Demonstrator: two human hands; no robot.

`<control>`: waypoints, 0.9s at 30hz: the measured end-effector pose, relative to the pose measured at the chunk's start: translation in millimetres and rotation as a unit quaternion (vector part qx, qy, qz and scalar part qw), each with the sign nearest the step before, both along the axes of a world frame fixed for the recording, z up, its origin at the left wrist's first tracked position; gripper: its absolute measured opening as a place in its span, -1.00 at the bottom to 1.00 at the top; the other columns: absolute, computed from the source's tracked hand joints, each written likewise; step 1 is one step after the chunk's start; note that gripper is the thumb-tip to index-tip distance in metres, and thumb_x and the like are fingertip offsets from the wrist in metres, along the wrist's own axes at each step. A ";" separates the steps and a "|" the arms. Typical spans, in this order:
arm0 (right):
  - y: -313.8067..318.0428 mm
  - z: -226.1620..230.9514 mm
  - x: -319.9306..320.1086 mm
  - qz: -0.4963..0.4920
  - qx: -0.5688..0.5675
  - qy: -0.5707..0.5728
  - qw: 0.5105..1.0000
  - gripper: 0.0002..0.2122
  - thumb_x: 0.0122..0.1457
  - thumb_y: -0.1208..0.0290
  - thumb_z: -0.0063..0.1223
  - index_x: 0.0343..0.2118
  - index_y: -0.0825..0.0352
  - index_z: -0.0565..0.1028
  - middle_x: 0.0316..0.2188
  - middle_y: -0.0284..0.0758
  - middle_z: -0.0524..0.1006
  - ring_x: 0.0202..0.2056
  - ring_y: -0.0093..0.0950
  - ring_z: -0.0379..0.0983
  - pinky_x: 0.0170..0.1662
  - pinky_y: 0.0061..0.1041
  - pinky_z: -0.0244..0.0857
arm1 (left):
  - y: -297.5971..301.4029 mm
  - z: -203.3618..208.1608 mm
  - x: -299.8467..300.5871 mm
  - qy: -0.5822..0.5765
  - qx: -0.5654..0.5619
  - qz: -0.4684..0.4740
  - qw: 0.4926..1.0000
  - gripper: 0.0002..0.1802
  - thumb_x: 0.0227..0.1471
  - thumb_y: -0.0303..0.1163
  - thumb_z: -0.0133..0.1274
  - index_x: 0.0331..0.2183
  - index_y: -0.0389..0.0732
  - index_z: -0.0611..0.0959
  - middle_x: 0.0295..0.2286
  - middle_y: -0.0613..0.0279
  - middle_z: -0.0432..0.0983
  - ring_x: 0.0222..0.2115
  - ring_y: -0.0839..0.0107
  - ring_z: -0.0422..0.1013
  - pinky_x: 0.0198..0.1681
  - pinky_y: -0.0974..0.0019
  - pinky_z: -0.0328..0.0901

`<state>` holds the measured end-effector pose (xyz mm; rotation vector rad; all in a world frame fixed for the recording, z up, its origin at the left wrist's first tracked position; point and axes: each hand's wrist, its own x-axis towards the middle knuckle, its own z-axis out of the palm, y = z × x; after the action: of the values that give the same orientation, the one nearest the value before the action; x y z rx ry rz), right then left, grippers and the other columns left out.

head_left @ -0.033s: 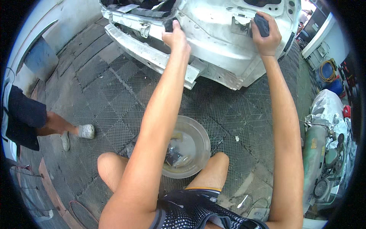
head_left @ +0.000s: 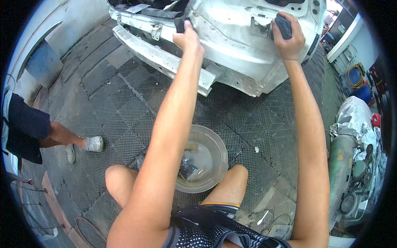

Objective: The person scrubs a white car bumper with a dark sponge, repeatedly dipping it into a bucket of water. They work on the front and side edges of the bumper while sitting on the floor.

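Both my arms reach forward to the bare, whitish metal body of a car [head_left: 235,45]. My left hand [head_left: 189,39] is closed on a small dark, flat piece [head_left: 180,25], pressed to the body beside a seam on the left. Its exact kind is hard to make out. Farther right, my right hand [head_left: 292,39] grips a dark grey, soft-looking pad [head_left: 283,27], its fingers curled over the top. That pad rests against the panel beside a squarish recess [head_left: 260,26]. Between my knees stands a round basin [head_left: 223,159] holding cloudy water and several small items.
A metal bumper beam [head_left: 159,56] juts from the car's lower left. On the left a person's leg [head_left: 68,135] in a light clog shows. A green compressor tank [head_left: 341,159] and a silver-wrapped object [head_left: 353,113] stand on the right. A white plastic spoon [head_left: 262,218] lies on the floor.
My left hand has shifted slightly left and up along the metal with the dark piece. My right hand and its pad stay in place.
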<state>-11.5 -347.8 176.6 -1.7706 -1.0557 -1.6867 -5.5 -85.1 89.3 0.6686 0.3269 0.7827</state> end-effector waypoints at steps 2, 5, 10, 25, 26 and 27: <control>4.8 2.8 -3.7 0.000 -0.005 0.004 1.000 -0.71 0.07 0.48 0.37 -0.12 0.29 0.62 -0.20 -0.29 0.67 -0.19 -0.41 0.64 -0.08 -0.51 0.46 | 2.7 4.4 -0.2 0.018 -0.038 0.039 0.998 -0.67 0.19 -0.46 0.21 -0.11 -0.48 0.52 -0.15 0.06 0.58 -0.21 0.33 0.51 -0.11 0.21 0.45; 1.7 4.4 -3.1 0.005 -0.009 -0.002 1.000 -0.72 0.08 0.47 0.36 -0.12 0.29 0.62 -0.20 -0.31 0.67 -0.20 -0.43 0.63 -0.08 -0.51 0.46 | -9.4 -12.6 -4.8 -0.010 0.081 0.077 0.994 -0.58 0.21 -0.46 0.18 0.00 -0.45 0.42 -0.15 0.04 0.56 -0.23 0.32 0.51 -0.10 0.26 0.43; 10.2 7.6 -19.9 -0.008 0.030 0.074 0.997 -0.72 0.03 0.46 0.28 -0.15 0.26 0.56 -0.26 -0.19 0.60 -0.22 -0.21 0.59 -0.12 -0.35 0.44 | -7.7 -28.0 -6.0 0.010 0.115 0.060 0.991 -0.65 0.19 -0.45 0.22 -0.08 -0.42 0.48 -0.19 0.04 0.56 -0.23 0.29 0.48 -0.07 0.21 0.39; 45.3 -149.5 -139.7 0.174 -0.029 0.262 0.949 -0.72 -0.02 0.53 0.32 -0.19 0.33 0.59 -0.24 -0.22 0.64 -0.18 -0.30 0.61 -0.05 -0.36 0.46 | 31.8 -134.6 -92.3 0.037 0.244 -0.021 0.969 -0.73 0.18 -0.37 0.23 -0.21 -0.33 0.53 -0.32 0.20 0.56 -0.30 0.38 0.47 -0.15 0.26 0.37; 53.0 -191.4 -159.7 0.209 -0.076 0.361 0.906 -0.67 -0.09 0.49 0.32 -0.18 0.31 0.59 -0.21 -0.23 0.63 -0.18 -0.26 0.59 -0.06 -0.31 0.46 | 52.5 -161.3 -105.2 0.117 0.291 -0.022 0.949 -0.72 0.18 -0.34 0.23 -0.24 -0.33 0.53 -0.33 0.17 0.56 -0.29 0.37 0.47 -0.17 0.25 0.37; 56.5 -227.4 -176.3 0.219 -0.166 0.362 0.891 -0.62 -0.13 0.40 0.32 -0.16 0.28 0.58 -0.20 -0.23 0.62 -0.17 -0.22 0.57 -0.08 -0.24 0.45 | 66.8 -183.2 -121.0 0.195 0.348 -0.009 0.917 -0.69 0.16 -0.29 0.23 -0.27 -0.32 0.52 -0.34 0.11 0.57 -0.29 0.36 0.48 -0.16 0.20 0.37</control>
<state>-187.8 -291.3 -50.8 -1.9239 -1.2811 -0.5071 -126.5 -18.3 -93.9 1.5096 0.4033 0.7416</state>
